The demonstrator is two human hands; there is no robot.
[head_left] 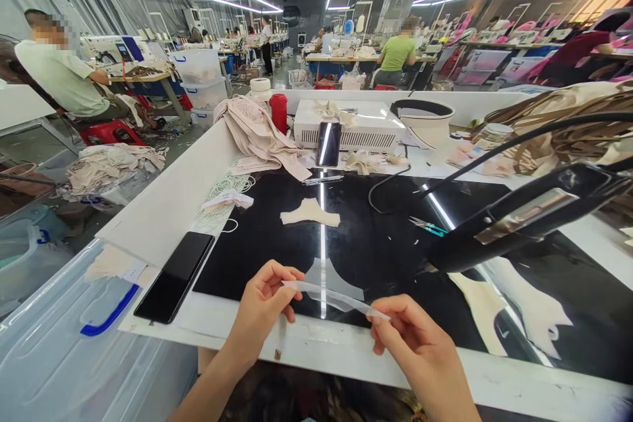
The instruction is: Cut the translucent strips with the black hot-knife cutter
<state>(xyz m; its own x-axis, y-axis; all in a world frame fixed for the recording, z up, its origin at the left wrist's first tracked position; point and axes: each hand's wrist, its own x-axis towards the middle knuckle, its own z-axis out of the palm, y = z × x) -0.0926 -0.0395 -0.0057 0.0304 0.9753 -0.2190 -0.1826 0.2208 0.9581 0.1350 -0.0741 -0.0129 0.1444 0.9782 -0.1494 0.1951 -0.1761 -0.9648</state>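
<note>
A thin whitish strip (336,295) stretches between my two hands above the glossy black board (386,244). My left hand (270,297) pinches its left end between thumb and fingertips. At the other end, my right hand (403,330) pinches it the same way. Just behind the strip shows a pale, see-through shape (331,273); I cannot tell whether it is part of the strip or lies on the board. Farther back on the board lies a cream fabric piece (310,212) with a raised middle and two side arms.
A black hand tool with a cord (524,217) reaches in from the right. Near it lie teal-handled snips (429,227) and pale cut pieces (529,303). A dark phone (175,277) rests at left. Behind stand a white box (349,125), a fabric pile (257,132) and a red cup (278,112).
</note>
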